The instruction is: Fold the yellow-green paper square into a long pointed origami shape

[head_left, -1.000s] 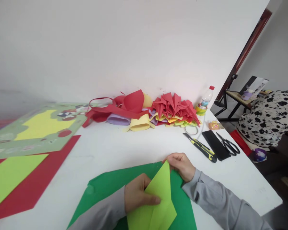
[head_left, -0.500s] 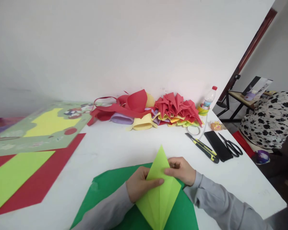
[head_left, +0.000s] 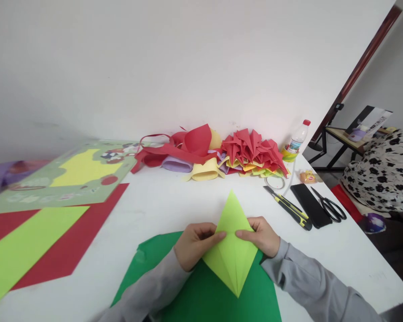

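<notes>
A lime-green folded paper (head_left: 233, 248), kite-shaped with a centre crease, lies over a dark green sheet (head_left: 201, 295) on the white table (head_left: 161, 205). My left hand (head_left: 196, 243) pinches its left edge with thumb and fingers closed on the paper. My right hand (head_left: 263, 235) pinches the right edge the same way. The paper's upper point aims away from me, the lower point toward me. Both arms wear grey sleeves.
A heap of folded red, yellow and purple paper pieces (head_left: 221, 154) lies by the wall. A utility knife (head_left: 289, 208), black case (head_left: 310, 205), scissors (head_left: 331, 208), tape ring (head_left: 275, 182) and bottle (head_left: 297, 138) sit at right. Red and lime sheets (head_left: 36, 237) lie left. A person in a floral garment (head_left: 383, 170) sits far right.
The lime paper has been turned and laid flatter, its point now aiming away from me. Both hands shifted to its left and right edges.
</notes>
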{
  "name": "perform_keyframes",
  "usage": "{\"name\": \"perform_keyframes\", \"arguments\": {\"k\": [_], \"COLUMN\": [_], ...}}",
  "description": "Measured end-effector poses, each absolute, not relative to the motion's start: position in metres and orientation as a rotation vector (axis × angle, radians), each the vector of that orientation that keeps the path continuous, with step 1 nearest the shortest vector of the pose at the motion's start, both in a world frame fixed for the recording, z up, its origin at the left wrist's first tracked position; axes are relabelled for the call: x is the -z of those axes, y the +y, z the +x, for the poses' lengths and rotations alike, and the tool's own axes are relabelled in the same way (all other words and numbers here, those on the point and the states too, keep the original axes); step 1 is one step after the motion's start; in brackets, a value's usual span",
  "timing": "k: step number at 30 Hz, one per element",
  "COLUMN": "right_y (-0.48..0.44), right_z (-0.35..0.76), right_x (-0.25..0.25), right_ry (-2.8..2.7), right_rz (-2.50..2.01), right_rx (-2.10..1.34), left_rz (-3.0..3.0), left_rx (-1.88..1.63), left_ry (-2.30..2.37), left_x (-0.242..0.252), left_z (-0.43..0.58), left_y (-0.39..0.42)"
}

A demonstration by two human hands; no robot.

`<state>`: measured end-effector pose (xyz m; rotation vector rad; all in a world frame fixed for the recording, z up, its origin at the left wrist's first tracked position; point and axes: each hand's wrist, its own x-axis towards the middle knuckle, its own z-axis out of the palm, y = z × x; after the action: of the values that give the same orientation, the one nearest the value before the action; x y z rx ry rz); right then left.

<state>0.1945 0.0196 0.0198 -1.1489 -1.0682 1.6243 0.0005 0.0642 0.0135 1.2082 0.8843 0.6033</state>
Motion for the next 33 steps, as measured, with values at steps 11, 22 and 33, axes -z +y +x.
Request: {"name": "perform_keyframes", "arguments": {"k": [11,22,33], "right_y": [0.017,0.017,0.016], "right_z": [0.194,0.195,0.197], "right_x": [-0.02,-0.018,-0.019], "right_ry": [-1.16,-1.179,-1.204], "right_rz": [-1.138,-1.16,-1.186], "right_rx": [-1.631,-1.648,-1.724], "left_rz": [1.327,1.402,1.428], "left_rx": [-0.595,-0.64,-0.69], "left_ry": [0.909,0.927,0.949], "left_x": [-0.005,-0.026,-0.026], "left_z": [0.002,0.006,0.006], "left_y": [0.063,0.06,0.058]}}
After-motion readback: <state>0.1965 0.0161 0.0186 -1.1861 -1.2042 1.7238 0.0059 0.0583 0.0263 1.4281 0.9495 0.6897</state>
